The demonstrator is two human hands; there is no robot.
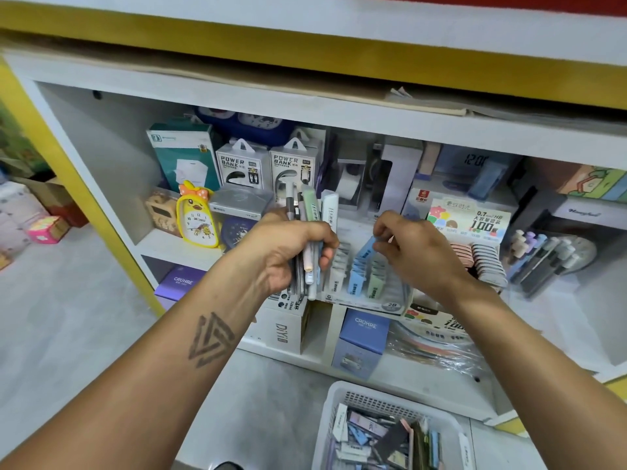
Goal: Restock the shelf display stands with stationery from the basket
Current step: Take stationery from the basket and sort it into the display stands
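From the head view, the left hand (288, 252) grips an upright bundle of pens and slim pastel stationery packs (307, 232), fingers curled round it in front of the white shelf (176, 244). The right hand (412, 247) pinches the top of a flat pale-blue pack (365, 250) between thumb and fingertips, its lower end already among the rows of the clear tiered display stand (368, 286). That stand holds several white, blue and green packs in its slots, yet some rows near the front look thinly filled, so restocking seems partly done. Below, on the floor, the white perforated plastic basket (342, 422) holds a good heap of mixed stationery, and the held bundle is unplaced, so much appears left. To the right, a second stand of pink and grey packs (481, 262) looks well stocked.
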